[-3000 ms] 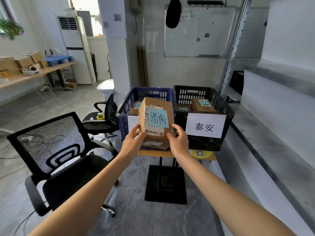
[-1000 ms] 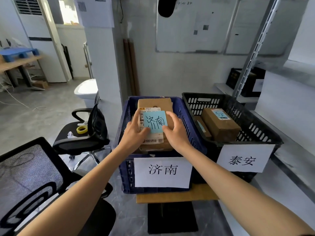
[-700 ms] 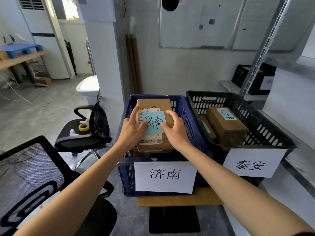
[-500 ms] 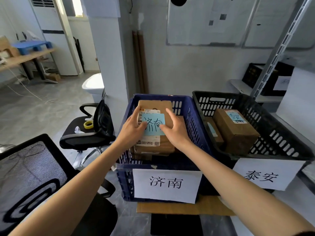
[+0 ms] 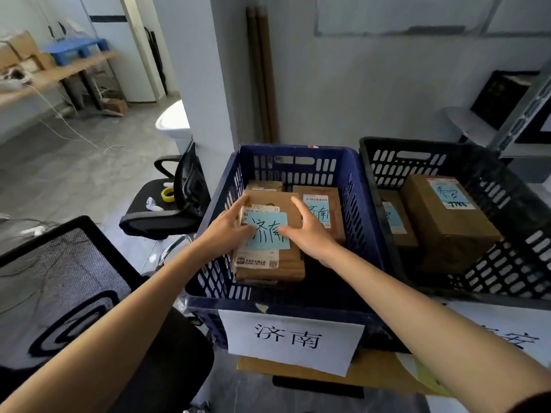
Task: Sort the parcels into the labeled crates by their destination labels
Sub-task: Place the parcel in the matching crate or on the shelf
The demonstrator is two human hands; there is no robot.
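A brown cardboard parcel (image 5: 283, 263) with a blue handwritten note lies low inside the blue crate (image 5: 357, 204), whose front carries a white label (image 5: 290, 341). My left hand (image 5: 226, 234) grips the parcel's left edge and my right hand (image 5: 310, 234) its right edge, thumbs on top. Another parcel with a blue note (image 5: 320, 213) sits to the right in the same crate. A third one (image 5: 264, 184) shows behind. The black crate (image 5: 507, 263) to the right holds a large parcel (image 5: 447, 222) and a smaller one (image 5: 393, 219).
Both crates rest on a small wooden stand (image 5: 298, 371). A black mesh office chair (image 5: 74, 293) is at the lower left. A second chair (image 5: 170, 204) with a tape roll on its seat stands beside a white pillar (image 5: 202, 84). A shelf frame rises at the right.
Both hands have carried the parcel forward from in front of the crates, over the blue crate's rim and down inside it. The camera has moved closer to the crates.
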